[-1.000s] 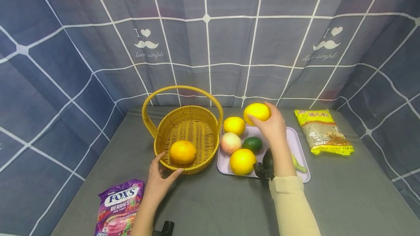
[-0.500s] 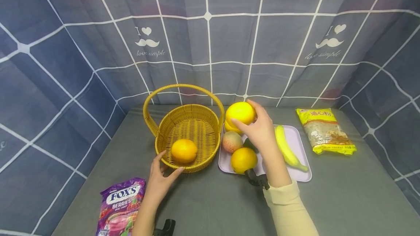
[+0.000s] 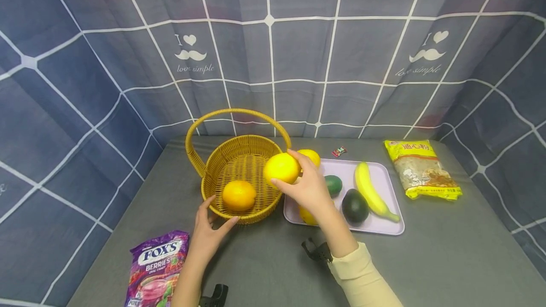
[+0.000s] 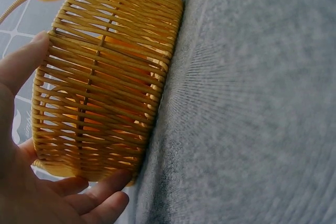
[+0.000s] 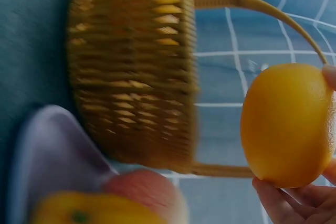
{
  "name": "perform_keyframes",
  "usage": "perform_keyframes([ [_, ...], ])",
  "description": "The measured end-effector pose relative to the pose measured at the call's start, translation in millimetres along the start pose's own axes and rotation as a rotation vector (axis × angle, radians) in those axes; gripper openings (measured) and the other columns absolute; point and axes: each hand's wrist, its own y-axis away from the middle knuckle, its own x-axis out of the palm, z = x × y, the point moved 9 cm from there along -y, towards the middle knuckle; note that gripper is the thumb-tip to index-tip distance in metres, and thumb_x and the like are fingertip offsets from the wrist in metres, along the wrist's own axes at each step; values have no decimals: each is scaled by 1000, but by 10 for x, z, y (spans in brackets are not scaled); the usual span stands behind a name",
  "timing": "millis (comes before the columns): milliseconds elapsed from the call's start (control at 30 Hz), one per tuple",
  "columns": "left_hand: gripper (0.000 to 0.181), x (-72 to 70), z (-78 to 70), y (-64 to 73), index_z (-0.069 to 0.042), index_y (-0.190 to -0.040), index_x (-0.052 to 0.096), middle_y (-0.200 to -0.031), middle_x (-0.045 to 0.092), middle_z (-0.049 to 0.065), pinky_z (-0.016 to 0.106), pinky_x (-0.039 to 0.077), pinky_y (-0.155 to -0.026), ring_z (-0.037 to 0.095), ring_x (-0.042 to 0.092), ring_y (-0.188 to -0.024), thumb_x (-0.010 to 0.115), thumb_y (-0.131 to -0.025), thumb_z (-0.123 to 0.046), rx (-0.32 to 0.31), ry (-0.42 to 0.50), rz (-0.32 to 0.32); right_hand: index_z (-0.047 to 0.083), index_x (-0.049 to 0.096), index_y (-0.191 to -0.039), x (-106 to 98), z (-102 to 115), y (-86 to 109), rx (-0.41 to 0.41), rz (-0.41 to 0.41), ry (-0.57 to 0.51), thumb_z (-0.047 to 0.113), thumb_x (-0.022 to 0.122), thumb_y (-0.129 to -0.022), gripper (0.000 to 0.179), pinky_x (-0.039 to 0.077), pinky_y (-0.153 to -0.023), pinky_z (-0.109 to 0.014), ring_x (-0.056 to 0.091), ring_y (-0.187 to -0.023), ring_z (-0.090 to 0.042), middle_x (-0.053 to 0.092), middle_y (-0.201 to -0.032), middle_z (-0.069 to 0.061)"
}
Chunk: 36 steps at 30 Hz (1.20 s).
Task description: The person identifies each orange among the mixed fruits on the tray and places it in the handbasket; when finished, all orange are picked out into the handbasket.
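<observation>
In the head view my right hand [image 3: 309,186] pinches a yellow-orange oval orange [image 3: 281,169] above the right rim of the woven basket [image 3: 245,142]. The right wrist view shows that orange [image 5: 289,124] between thumb and fingers, level with the basket's handle [image 5: 247,2]. My left hand [image 3: 206,236] holds the basket's near left side, thumb and index finger at the rim; its other fingers [image 4: 105,184] lie along the woven wall. Another orange [image 3: 239,196] sits inside the basket.
Right of the basket, a lilac tray [image 3: 386,179] bears a banana [image 3: 368,188], an avocado [image 3: 355,206], a green fruit [image 3: 332,185], a peach [image 5: 149,192] and yellow fruit [image 3: 310,156]. A small wrapped candy [image 3: 339,151] lies behind it. Bags of candy [image 3: 158,269] and pasta [image 3: 422,169] flank everything.
My right hand has carried the orange leftward from over the tray to the basket's right rim, uncovering the banana, avocado and wrapped candy. The left hand has stayed at the basket.
</observation>
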Motion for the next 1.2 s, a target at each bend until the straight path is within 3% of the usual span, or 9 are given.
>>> perform_keyframes([
  [233,89,7,-9,8,-23,-148,24,-152,20,22,60,38,-98,47,43,-126,76,-80,-47,-5,-11,2,21,51,-138,303,-70,80,-77,24,98,51,81,-70,81,44,-96,-48,51,-120,-24,53,-136,-2],
  [633,88,16,-3,8,-24,-148,25,-151,21,22,61,39,-98,48,43,-126,77,-80,-45,-2,-6,-6,16,52,-136,585,-16,103,-189,60,208,53,78,-73,78,46,-95,-45,54,-117,-23,56,-131,-4],
  [833,88,15,-26,8,-21,-148,25,-151,21,24,61,39,-97,49,43,-125,76,-81,-44,11,-9,-8,17,53,-134,633,-24,89,-231,29,303,56,76,-72,77,48,-93,-42,56,-114,-21,57,-128,-2],
  [1200,89,7,-10,8,-22,-149,24,-152,20,22,61,37,-99,47,42,-127,75,-81,-48,-14,-22,0,16,51,-137,665,-59,74,-227,47,318,57,74,-75,78,45,-98,-44,53,-119,-24,55,-133,-3],
])
